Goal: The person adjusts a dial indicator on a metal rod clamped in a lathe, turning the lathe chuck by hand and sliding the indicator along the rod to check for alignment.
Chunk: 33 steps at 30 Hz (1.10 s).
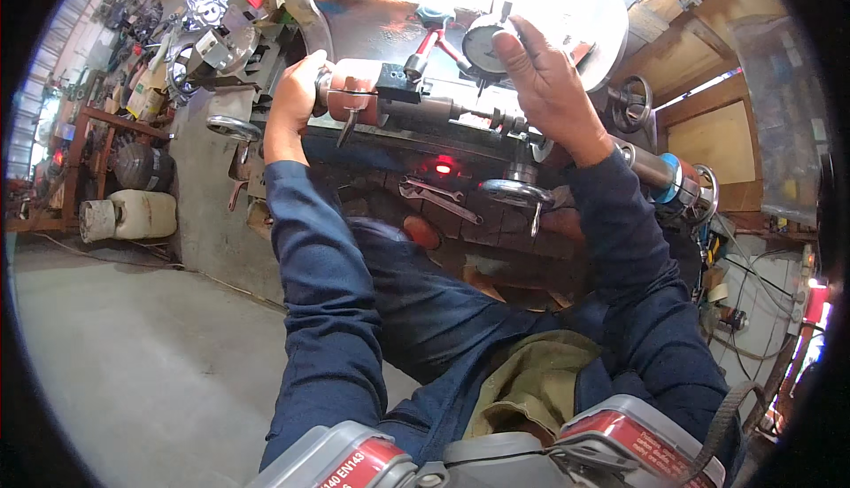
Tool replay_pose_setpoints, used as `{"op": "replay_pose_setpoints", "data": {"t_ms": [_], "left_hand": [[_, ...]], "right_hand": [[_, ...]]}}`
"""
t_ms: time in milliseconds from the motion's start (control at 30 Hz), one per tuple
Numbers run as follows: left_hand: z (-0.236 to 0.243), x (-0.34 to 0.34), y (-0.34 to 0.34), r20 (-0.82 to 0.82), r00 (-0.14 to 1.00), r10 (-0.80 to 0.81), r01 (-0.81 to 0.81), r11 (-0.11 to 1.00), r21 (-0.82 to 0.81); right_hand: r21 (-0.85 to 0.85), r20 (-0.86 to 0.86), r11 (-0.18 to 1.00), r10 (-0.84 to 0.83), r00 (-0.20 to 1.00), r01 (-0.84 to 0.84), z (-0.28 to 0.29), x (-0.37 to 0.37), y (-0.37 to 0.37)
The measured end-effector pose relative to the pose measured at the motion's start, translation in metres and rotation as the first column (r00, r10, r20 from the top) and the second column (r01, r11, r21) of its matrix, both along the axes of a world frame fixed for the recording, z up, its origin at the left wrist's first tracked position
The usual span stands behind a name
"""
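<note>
My left hand [298, 96] is closed round the metal collar [324, 88] at the left end of a reddish-brown round machine head [354, 89]; its fingertips are hidden behind. With thumb and fingers, my right hand [558, 85] grips the edge of a round dial gauge [484, 46]. A red-and-grey jointed holder [434, 45] stands just left of the gauge. Below the gauge, a stepped metal shaft [500, 120] runs sideways along the machine. A black block [401, 81] sits between the reddish head and the shaft.
Chromed handwheels stick out at the left [234, 127], at the front [515, 191] and at the right [632, 103]. Wrenches [443, 197] lie on the machine's lower ledge, below a lit red lamp [444, 168]. A pale plastic jug [142, 214] rests on the floor at left.
</note>
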<state>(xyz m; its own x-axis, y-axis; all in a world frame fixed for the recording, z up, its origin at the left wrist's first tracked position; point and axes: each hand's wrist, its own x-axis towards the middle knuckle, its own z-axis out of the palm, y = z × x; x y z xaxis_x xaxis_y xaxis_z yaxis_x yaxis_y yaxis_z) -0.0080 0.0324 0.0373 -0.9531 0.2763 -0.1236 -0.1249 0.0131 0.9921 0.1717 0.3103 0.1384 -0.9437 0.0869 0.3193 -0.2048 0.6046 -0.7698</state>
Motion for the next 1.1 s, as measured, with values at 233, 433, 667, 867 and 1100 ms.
{"op": "replay_pose_setpoints", "data": {"t_ms": [233,433,667,867,1100], "left_hand": [[0.001,0.0,0.0,0.011,1.0,-0.012,0.012,0.999,-0.038],[-0.001,-0.002,-0.001,0.033,0.999,-0.019,0.02,0.999,-0.027],[0.0,-0.001,-0.001,0.062,0.998,-0.021,0.021,1.0,-0.012],[0.001,0.0,0.0,0.04,0.999,-0.006,0.006,1.0,-0.018],[-0.001,-0.002,-0.001,0.046,0.999,-0.006,0.007,1.0,-0.027]], "right_hand": [[0.047,-0.09,0.998,0.035,0.995,-0.031,-0.005,-0.002,0.002],[0.016,-0.084,0.999,0.048,0.995,-0.047,-0.01,-0.005,0.007],[0.013,0.279,0.999,0.04,0.959,-0.045,-0.011,0.003,0.011],[0.051,0.279,0.998,0.024,0.96,-0.04,-0.004,0.004,0.01],[0.102,0.281,0.995,-0.023,0.96,-0.006,-0.013,0.002,0.014]]}}
